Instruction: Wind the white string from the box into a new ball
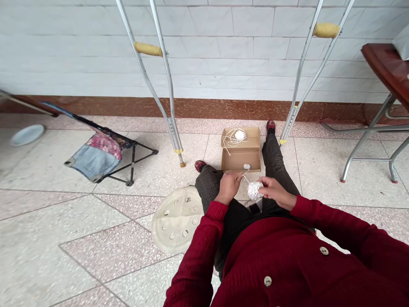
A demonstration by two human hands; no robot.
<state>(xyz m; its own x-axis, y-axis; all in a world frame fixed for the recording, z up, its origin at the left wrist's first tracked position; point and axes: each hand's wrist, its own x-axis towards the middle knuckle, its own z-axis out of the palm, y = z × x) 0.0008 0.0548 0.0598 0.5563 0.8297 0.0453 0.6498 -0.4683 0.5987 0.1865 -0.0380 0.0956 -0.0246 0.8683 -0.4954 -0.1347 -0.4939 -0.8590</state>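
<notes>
Right hand [276, 192] grips white string ball [254, 191] just in front of cardboard box [240, 158]; left hand [228, 186] closed, pinching strand [245, 179]. Loose grip could drop the ball; slack strand could tangle.

Open brown cardboard box [240, 149] on speckled tile floor [64, 238] between the person's feet [270, 126], white string ball [239, 135] inside. Second white string ball [254, 191] between left hand [228, 186] and right hand [276, 192]. Round plastic lid [175, 219] beside left leg [207, 183]. Folding fabric chair [96, 157] further left, wooden-topped metal table [383, 64] right. Aluminium crutches [148, 49] [326, 30] lean against tiled wall [223, 47], one each side of box.
</notes>
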